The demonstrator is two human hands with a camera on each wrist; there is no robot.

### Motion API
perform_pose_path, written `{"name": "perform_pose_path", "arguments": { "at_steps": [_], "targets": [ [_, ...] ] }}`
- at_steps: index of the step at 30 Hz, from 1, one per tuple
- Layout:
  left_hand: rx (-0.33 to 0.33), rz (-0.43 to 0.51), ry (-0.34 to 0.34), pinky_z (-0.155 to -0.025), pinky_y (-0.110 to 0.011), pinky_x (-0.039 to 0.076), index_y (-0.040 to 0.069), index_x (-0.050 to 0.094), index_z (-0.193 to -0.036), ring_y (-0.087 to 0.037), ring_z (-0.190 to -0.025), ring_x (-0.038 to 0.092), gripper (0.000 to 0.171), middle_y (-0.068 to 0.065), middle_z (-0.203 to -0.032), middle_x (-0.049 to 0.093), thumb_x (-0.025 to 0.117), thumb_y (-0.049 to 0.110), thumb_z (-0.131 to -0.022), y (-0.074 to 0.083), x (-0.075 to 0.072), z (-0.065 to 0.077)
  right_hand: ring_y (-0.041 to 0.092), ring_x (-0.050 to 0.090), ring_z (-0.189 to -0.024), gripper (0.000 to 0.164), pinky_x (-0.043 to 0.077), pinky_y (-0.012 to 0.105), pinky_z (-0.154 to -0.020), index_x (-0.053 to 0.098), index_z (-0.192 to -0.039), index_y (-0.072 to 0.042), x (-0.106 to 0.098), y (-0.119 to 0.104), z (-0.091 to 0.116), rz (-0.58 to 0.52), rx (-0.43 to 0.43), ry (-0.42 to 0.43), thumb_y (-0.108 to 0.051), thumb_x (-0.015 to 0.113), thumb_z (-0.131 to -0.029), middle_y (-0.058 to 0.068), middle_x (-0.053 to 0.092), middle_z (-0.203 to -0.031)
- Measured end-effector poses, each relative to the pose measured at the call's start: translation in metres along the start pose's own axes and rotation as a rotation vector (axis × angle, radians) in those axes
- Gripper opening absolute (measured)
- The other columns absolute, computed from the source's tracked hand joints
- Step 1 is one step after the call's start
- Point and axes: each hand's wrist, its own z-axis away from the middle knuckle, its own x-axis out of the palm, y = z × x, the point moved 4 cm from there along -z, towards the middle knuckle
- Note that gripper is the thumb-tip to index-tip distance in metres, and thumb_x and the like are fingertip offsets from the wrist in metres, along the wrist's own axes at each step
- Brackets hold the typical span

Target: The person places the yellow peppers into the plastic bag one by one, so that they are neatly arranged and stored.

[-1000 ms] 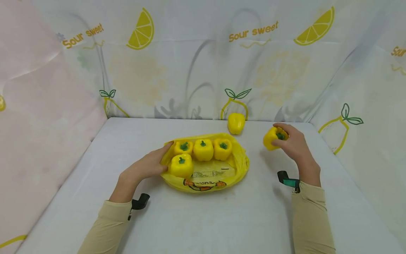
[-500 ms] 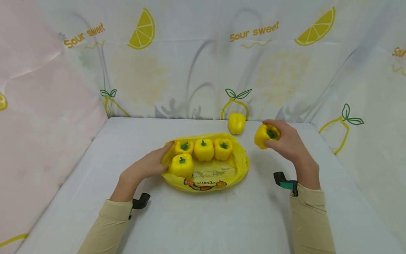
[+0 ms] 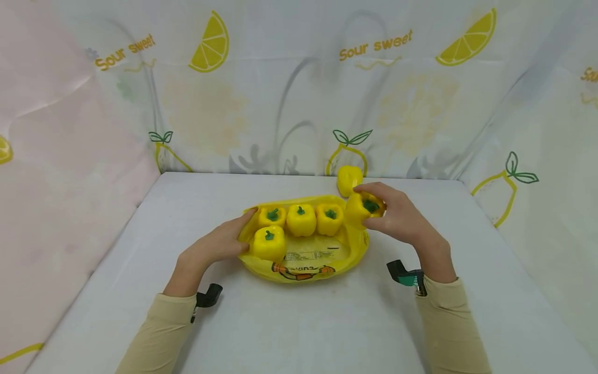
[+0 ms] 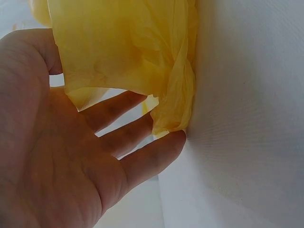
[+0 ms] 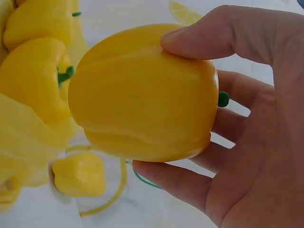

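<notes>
In the head view a yellow plastic bag (image 3: 299,275) lies with its mouth spread, several yellow bell peppers (image 3: 301,221) inside, mostly stems up. My left hand (image 3: 212,244) holds the bag's left end; in the left wrist view thumb and fingers (image 4: 154,156) lie around the thin plastic. My right hand (image 3: 399,215) grips another yellow bell pepper (image 5: 142,95) between thumb and fingers, its green stem toward the palm. This pepper is at the bag's right rim, overlapping it in the head view; whether it touches the bag I cannot tell.
One more yellow bell pepper (image 3: 348,179) rests at the back of the white table (image 3: 299,332), behind the bag's right end. Right behind the table hangs a lemon-print cloth (image 3: 280,93), with a pinkish cloth (image 3: 70,130) on the left.
My right hand has carried its bell pepper leftward from the right part of the table to the bag's right rim. The left hand and the bag stay in place.
</notes>
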Motion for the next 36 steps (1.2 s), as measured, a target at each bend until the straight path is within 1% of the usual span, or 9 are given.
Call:
{"name": "perform_pose_path", "arguments": {
  "at_steps": [3,9,13,18,20,24,30,33,36],
  "targets": [
    [0.001,-0.004,-0.007,-0.121,-0.058,0.024,0.014,0.013,-0.161,-0.036,-0.151,0.028,0.089,-0.012,-0.165,0.026,0.054,0.01,-0.083,0.001,0.001,-0.001,0.025,0.05,-0.124,0.063,0.045,0.047,-0.107,0.055,-0.138,-0.016,0.009,-0.005,-0.001,0.007,-0.01,-0.047,-0.009,0.071,-0.078,0.005,0.053,-0.144],
    [0.0,-0.003,-0.006,-0.121,-0.058,0.024,0.015,0.012,-0.161,-0.036,-0.151,0.027,0.09,-0.011,-0.165,0.025,0.054,0.01,-0.082,0.002,0.002,-0.002,0.022,0.051,-0.122,0.063,0.046,0.046,-0.106,0.056,-0.137,-0.019,0.022,-0.016,-0.003,0.024,-0.028,-0.106,-0.012,0.072,-0.076,0.001,0.056,-0.142],
    [0.0,-0.002,-0.005,-0.121,-0.058,0.024,0.015,0.011,-0.161,-0.035,-0.151,0.027,0.09,-0.01,-0.165,0.025,0.054,0.011,-0.083,0.002,0.001,-0.002,0.021,0.052,-0.128,0.06,0.043,0.047,-0.112,0.059,-0.134,-0.02,0.035,-0.026,-0.005,0.062,-0.061,-0.133,-0.014,0.071,-0.076,-0.001,0.058,-0.139],
    [0.003,-0.006,0.003,-0.121,-0.058,0.025,0.015,0.011,-0.161,-0.035,-0.151,0.028,0.09,-0.011,-0.165,0.026,0.054,0.011,-0.082,0.001,0.0,-0.002,0.019,0.05,-0.134,0.06,0.04,0.046,-0.115,0.058,-0.136,-0.021,0.06,-0.04,-0.01,0.139,-0.095,-0.203,-0.018,0.069,-0.077,-0.004,0.057,-0.141],
    [0.007,-0.005,0.009,-0.121,-0.058,0.025,0.015,0.011,-0.161,-0.035,-0.15,0.029,0.091,-0.011,-0.164,0.027,0.054,0.01,-0.082,0.0,0.0,-0.002,0.018,0.05,-0.133,0.062,0.042,0.045,-0.113,0.057,-0.138,-0.021,0.071,-0.045,-0.011,0.164,-0.098,-0.236,-0.018,0.068,-0.077,-0.004,0.056,-0.142],
    [0.007,-0.002,0.014,-0.121,-0.058,0.025,0.014,0.011,-0.161,-0.035,-0.15,0.029,0.091,-0.012,-0.164,0.028,0.054,0.01,-0.081,-0.001,0.0,-0.001,0.02,0.047,-0.137,0.064,0.042,0.043,-0.114,0.056,-0.139,-0.021,0.09,-0.052,-0.012,0.189,-0.102,-0.285,-0.016,0.066,-0.076,-0.004,0.055,-0.143],
    [0.005,0.001,0.009,-0.121,-0.057,0.025,0.014,0.011,-0.161,-0.035,-0.15,0.029,0.091,-0.012,-0.164,0.028,0.053,0.01,-0.08,-0.001,0.001,-0.002,0.018,0.053,-0.122,0.065,0.049,0.038,-0.104,0.056,-0.14,-0.023,0.108,-0.054,-0.012,0.216,-0.102,-0.328,-0.015,0.065,-0.076,-0.003,0.054,-0.14],
    [0.008,-0.002,0.008,-0.121,-0.057,0.025,0.015,0.011,-0.161,-0.034,-0.15,0.03,0.091,-0.011,-0.164,0.028,0.053,0.01,-0.08,-0.001,0.001,-0.002,0.017,0.054,-0.117,0.06,0.05,0.036,-0.103,0.057,-0.139,-0.022,0.112,-0.054,-0.012,0.251,-0.117,-0.332,-0.015,0.066,-0.081,-0.001,0.054,-0.138],
    [0.008,-0.002,0.003,-0.122,-0.057,0.025,0.014,0.011,-0.161,-0.034,-0.15,0.029,0.091,-0.011,-0.164,0.028,0.053,0.01,-0.08,-0.001,0.001,-0.002,0.015,0.055,-0.109,0.053,0.052,0.033,-0.098,0.059,-0.136,-0.018,0.113,-0.054,-0.012,0.288,-0.128,-0.327,-0.015,0.068,-0.084,0.001,0.056,-0.133]
  ]
}}
